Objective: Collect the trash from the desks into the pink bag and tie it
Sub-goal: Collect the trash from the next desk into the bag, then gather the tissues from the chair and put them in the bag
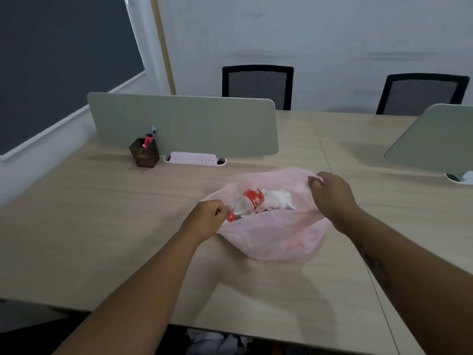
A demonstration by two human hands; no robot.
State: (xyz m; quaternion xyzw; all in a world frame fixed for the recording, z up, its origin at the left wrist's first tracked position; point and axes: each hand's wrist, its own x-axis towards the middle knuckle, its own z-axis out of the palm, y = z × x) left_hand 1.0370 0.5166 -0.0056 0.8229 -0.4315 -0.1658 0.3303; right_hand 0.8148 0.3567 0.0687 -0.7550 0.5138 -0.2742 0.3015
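Observation:
A thin pink bag lies open on the wooden desk. Inside it I see a crushed clear plastic bottle with a red label and red cap, and crumpled white paper behind it. My left hand pinches the bag's left rim, right beside the bottle's cap. My right hand grips the bag's right rim, fingers closed on the plastic. The two hands hold the bag's mouth stretched apart.
A grey-green divider panel stands behind the bag, with a dark pen holder and a pink cable tray at its foot. A second divider is at the right. Two black mesh chairs stand beyond the desk.

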